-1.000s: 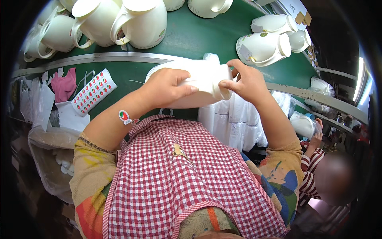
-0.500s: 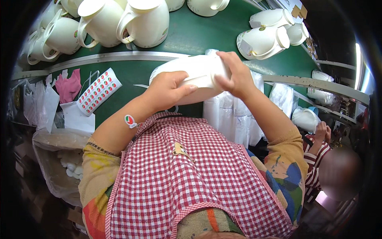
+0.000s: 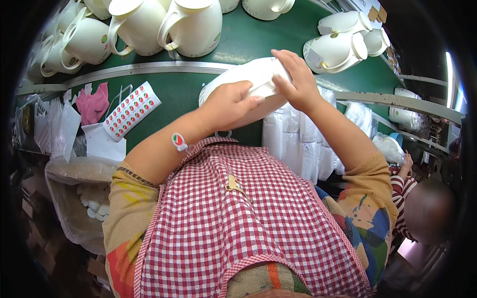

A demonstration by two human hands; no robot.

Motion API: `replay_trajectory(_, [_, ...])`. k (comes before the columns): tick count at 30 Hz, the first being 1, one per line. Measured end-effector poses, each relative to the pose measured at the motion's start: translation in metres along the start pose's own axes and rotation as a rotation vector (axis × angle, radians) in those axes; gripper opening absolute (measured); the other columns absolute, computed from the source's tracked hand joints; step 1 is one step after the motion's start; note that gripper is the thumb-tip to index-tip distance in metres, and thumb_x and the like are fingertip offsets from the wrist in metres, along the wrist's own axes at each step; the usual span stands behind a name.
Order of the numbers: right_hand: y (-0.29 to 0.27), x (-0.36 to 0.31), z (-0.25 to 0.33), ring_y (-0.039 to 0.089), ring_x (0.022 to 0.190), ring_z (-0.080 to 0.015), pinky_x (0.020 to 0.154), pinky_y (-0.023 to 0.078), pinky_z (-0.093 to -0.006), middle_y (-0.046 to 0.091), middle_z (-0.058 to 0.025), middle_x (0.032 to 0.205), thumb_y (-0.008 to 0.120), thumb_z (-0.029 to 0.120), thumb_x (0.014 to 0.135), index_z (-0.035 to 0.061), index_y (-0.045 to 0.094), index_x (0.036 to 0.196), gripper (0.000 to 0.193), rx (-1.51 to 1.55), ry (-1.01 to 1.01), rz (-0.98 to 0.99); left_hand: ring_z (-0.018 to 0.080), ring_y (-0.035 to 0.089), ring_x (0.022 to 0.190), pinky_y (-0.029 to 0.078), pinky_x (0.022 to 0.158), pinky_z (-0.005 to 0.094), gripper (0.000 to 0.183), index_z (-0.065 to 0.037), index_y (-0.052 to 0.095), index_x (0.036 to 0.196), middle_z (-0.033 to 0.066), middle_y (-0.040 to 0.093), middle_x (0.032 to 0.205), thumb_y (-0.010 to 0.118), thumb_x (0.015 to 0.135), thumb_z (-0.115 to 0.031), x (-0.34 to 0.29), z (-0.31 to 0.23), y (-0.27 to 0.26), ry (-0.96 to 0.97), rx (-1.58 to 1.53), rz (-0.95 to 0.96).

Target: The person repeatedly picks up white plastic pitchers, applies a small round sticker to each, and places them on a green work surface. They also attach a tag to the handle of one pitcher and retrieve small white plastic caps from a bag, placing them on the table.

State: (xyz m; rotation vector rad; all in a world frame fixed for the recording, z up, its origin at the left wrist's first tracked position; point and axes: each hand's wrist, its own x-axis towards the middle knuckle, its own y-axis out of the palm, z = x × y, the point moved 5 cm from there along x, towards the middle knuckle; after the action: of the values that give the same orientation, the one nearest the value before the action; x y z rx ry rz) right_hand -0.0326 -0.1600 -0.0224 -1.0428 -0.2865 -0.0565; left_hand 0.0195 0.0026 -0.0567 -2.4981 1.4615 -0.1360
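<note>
A white ceramic pitcher (image 3: pixel 242 73) lies on its side in front of my apron, tilted with its right end higher. My left hand (image 3: pixel 228 102) grips its near side, the thumb laid along the body. Around the right end, my right hand (image 3: pixel 298 82) has its fingers over the top and its thumb on the near face. The underside of the pitcher and some fingertips are hidden. A small round red-and-green sticker (image 3: pixel 179 142) clings to my left forearm.
White pitchers (image 3: pixel 193 27) stand behind the metal rail, and several more (image 3: pixel 335 52) lie at the right. A sticker sheet (image 3: pixel 131 110) and pink cloth (image 3: pixel 93 103) are at left, above a lined bin (image 3: pixel 64 198). Clear plastic bags (image 3: pixel 290 141) lie right. A co-worker (image 3: pixel 402 191) handles a pitcher.
The pitcher has tipped, its right end rising, and both hands have gone with it. My view has shifted slightly, so the surroundings sit further right. The co-worker's hands have moved.
</note>
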Motion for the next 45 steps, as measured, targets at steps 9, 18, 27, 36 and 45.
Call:
replay_trajectory(9, [-0.003,0.001,-0.008,0.049,0.108,-0.0330,0.091,0.041,-0.0390,0.052,-0.0137,0.120,0.057,0.031,0.079,0.0088,0.055,0.115,0.043,-0.026,0.102,-0.029,0.0394,0.061,0.078,0.048,0.072,0.0442,0.038,0.003,0.061,0.091,0.0229,0.064,0.085,0.055,0.083,-0.034,0.004,-0.005,0.004,0.053,0.243,-0.170])
replay_trajectory(18, [0.010,0.035,0.151,0.055,0.095,-0.0267,0.089,0.037,-0.0392,0.061,-0.0084,0.100,0.067,0.017,0.073,0.0056,0.064,0.094,0.024,0.068,-0.186,0.113,0.0248,0.035,0.122,0.026,0.102,0.0312,0.047,-0.014,0.045,0.129,0.0150,0.043,0.127,0.046,0.089,-0.040,0.007,-0.011,0.020,0.115,0.400,0.127])
replay_trajectory(27, [0.030,0.037,0.152,0.055,0.089,-0.0243,0.086,0.037,-0.0405,0.060,-0.0047,0.088,0.065,0.014,0.070,0.0078,0.064,0.078,0.010,0.188,-0.190,0.060,0.0247,0.056,0.089,0.045,0.079,0.0350,0.039,-0.006,0.052,0.111,0.0121,0.058,0.100,0.046,0.092,-0.040,0.019,-0.023,0.007,0.064,0.277,-0.088])
replay_trajectory(36, [-0.029,0.004,0.077,0.057,0.076,-0.0126,0.072,0.045,-0.0259,0.062,-0.0039,0.084,0.065,0.007,0.080,0.0026,0.063,0.085,0.007,0.754,0.274,-0.260,0.0212,0.061,0.062,0.051,0.055,0.0339,0.012,0.002,0.051,0.095,0.0123,0.059,0.077,0.051,0.089,-0.009,0.060,0.004,-0.004,-0.334,-0.684,-0.011])
replay_trajectory(45, [0.060,-0.085,0.018,0.056,0.068,-0.0083,0.062,0.046,-0.0223,0.065,-0.0035,0.078,0.064,0.008,0.081,0.0001,0.066,0.086,0.009,1.073,0.928,0.175,0.0266,0.063,0.081,0.053,0.067,0.0363,0.025,0.003,0.045,0.110,0.0135,0.057,0.091,0.045,0.096,-0.018,0.075,0.054,0.009,-0.628,-0.897,-0.132])
